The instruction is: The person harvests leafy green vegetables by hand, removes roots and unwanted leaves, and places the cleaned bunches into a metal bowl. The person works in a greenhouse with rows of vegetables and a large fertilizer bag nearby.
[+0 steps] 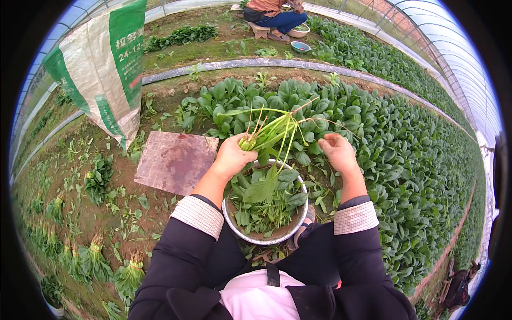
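Note:
My left hand [236,153] grips a bunch of leafy greens [272,134], which look like spinach, by the stems. Pale roots stick out past the thumb. One looser plant fans over the top, its root end pointing up and a broad leaf hanging down. Below sits a round metal basin [306,208] between my knees, partly filled with loose leaves and stems [264,212]. Apart from the bunch, off to its right, my right hand [339,153] hovers above the crop with fingers curled in and nothing visible in them.
A stained flat board [176,160] lies left of the basin. Behind it stands a printed woven sack [96,68]. Tied bunches [96,256] rest on soil at lower left. Dense greens [416,180] grow on the right. Beyond a grey hose [256,63], a person [276,18] sits by bowls.

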`<state>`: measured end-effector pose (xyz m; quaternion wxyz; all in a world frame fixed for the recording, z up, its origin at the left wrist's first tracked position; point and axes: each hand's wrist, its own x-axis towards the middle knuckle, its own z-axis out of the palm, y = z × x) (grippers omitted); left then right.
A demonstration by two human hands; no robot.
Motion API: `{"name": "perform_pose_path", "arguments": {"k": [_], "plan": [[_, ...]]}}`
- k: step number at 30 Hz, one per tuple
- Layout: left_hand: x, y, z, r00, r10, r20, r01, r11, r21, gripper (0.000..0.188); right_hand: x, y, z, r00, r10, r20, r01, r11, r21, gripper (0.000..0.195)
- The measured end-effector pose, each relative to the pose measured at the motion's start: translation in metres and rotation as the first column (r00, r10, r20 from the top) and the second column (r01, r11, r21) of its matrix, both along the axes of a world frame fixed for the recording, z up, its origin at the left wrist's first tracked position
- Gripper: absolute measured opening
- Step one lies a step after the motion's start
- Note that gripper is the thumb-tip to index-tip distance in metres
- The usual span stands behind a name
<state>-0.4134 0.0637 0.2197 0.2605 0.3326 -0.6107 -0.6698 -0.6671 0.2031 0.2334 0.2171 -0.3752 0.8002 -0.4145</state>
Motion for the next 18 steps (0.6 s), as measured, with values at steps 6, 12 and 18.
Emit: {"name": "perform_pose_path", "arguments": {"k": [6,12,18], "plan": [[-0.006,-0.001,-0.025,0.987,-0.083,0.136,0.111,0.971,-0.213,0.040,0.042,-0.003,0.031,0.962,0.269,0.040,-0.233,0.893,-0.385,0.026],[-0.008,-0.003,-0.032,0.975,-0.085,0.205,0.145,0.942,-0.302,0.039,0.047,-0.011,0.020,0.969,0.183,0.167,-0.114,0.929,-0.352,0.021],[-0.007,0.008,-0.007,0.975,-0.082,0.205,0.150,0.927,-0.344,0.042,0.052,-0.017,0.012,0.995,0.056,-0.083,-0.088,0.883,-0.460,0.006]]}}
